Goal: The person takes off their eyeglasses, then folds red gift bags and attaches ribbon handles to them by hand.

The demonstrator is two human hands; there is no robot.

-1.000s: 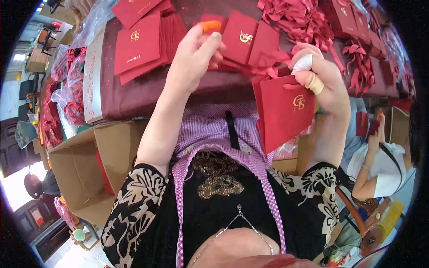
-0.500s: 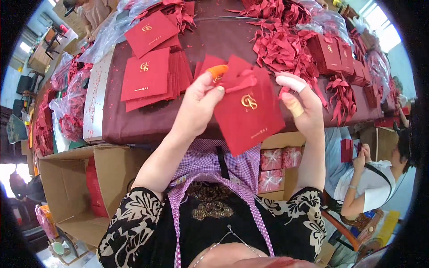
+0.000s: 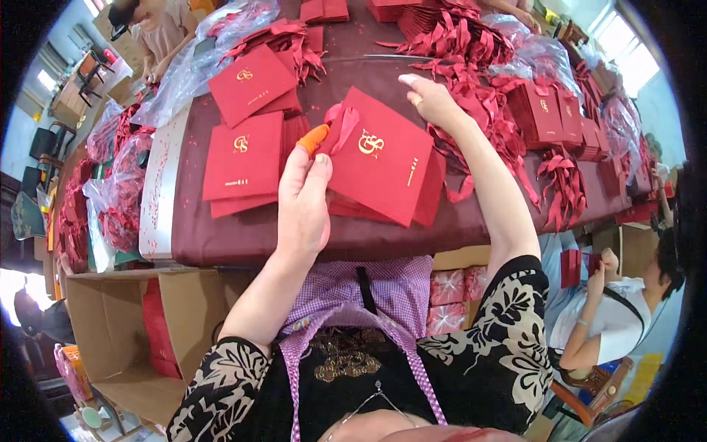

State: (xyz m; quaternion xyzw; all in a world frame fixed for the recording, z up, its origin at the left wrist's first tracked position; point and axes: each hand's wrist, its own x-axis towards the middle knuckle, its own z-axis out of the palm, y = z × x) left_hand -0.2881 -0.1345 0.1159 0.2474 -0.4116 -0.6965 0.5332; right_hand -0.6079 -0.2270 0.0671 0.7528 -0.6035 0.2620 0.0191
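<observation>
My left hand [image 3: 304,195], an orange cover on one finger, pinches a flat red paper bag [image 3: 387,166] by its top edge, where a pink-red ribbon [image 3: 342,127] sticks up in a loop. Gold lettering marks the bag, which tilts over more red bags [image 3: 433,193] on the table. My right hand [image 3: 436,103], white and tan covers on its fingers, reaches out over the table beside a tangled heap of red ribbons [image 3: 482,103]. Its fingers look stretched out, with nothing seen in them.
Stacks of red bags [image 3: 243,158] lie left of my hand on the dark red tablecloth [image 3: 221,239]. More bags [image 3: 541,110] stand at the right. An open cardboard box [image 3: 121,324] sits lower left. A person in white [image 3: 611,313] works at the right; another stands far left.
My right hand has left the bag and moved up and away toward the ribbons. My left hand has shifted left and lower with the bag, which has turned.
</observation>
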